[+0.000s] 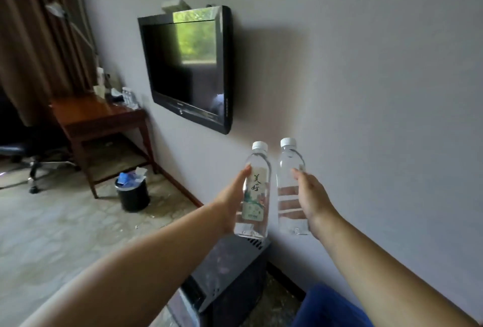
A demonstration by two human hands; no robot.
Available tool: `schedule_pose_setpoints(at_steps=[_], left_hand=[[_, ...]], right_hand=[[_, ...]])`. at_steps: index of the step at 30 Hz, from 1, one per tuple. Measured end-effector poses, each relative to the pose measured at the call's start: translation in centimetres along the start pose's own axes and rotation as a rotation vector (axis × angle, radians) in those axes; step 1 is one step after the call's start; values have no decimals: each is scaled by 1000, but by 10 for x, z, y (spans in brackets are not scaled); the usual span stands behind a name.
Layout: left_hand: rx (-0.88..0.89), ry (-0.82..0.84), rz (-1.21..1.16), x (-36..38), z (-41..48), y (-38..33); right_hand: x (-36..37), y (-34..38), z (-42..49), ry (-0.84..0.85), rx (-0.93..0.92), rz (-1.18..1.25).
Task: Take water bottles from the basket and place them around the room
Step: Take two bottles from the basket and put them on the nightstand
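My left hand [232, 204] wraps the labelled bottle [254, 196], thumb up its near side, the other fingers hidden behind it. My right hand [311, 196] curls round the plain bottle [288, 170], fingers showing through the water. Both bottles hang upright in the air, just beside each other, near the wall [366, 91] and seemingly over the far edge of the dark unit [235, 261]. They look smooth and full, so I judge one could slide or tip if I loosen early. Set down too close to that edge, or against each other, they could knock and roll off.
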State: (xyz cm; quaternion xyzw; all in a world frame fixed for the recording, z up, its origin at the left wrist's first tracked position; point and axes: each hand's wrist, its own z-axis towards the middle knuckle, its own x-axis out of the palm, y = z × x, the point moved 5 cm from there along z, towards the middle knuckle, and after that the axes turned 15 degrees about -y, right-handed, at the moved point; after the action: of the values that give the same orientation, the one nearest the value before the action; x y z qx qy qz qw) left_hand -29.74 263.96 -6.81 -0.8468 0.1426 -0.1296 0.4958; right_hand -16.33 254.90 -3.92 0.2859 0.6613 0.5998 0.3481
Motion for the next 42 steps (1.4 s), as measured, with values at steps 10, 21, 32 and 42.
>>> schedule_pose_setpoints(at_steps=[10,21,32,42], left_hand=[[91,-346,-323,-212,-99,30],[272,-647,-475,-498,-208,54],[364,-823,-600,-685,-257,53],[359,-984,-583,-809,-210,45]], right_hand=[[168,3,-143,544,75,112],[399,36,-343,839,-161,163],[573,59,-486,1099,-97,184],[718,56,-496,1203,-105,97]])
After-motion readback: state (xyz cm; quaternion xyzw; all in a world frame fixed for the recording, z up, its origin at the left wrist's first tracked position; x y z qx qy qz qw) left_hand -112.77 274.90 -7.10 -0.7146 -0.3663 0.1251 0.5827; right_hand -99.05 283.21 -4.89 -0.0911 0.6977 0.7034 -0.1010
